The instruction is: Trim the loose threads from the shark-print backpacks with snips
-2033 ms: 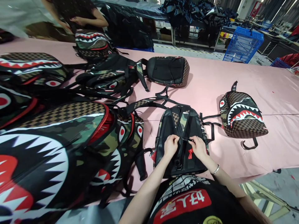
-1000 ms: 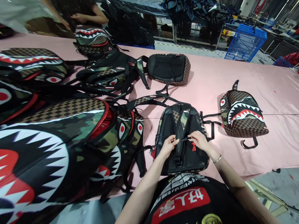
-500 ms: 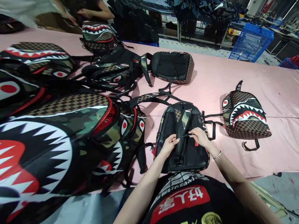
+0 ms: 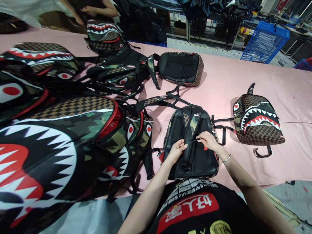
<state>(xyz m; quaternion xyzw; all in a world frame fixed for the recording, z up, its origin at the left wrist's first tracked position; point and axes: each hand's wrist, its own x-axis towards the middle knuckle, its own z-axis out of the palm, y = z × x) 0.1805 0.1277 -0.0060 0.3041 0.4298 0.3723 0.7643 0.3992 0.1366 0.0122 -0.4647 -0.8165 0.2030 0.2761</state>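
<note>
A black backpack [image 4: 192, 143] lies with its back side up on the near edge of the pink tabletop [image 4: 243, 84], just in front of the person. The left hand [image 4: 177, 150] pinches the middle strap [image 4: 188, 139] of this backpack with closed fingers. The right hand [image 4: 207, 140] is closed around a small dark tool [image 4: 195, 140] whose tip touches the same strap; a bit of red shows under this hand. To the right, a little apart, lies a shark-face backpack [image 4: 257, 122] with its front up. Farther away lies another backpack [image 4: 181, 68] with its black back up. On the left is a big pile of backpacks [image 4: 60, 130] with the same shark pattern. A blue basket [image 4: 264, 42] stands on the floor far right.
</note>
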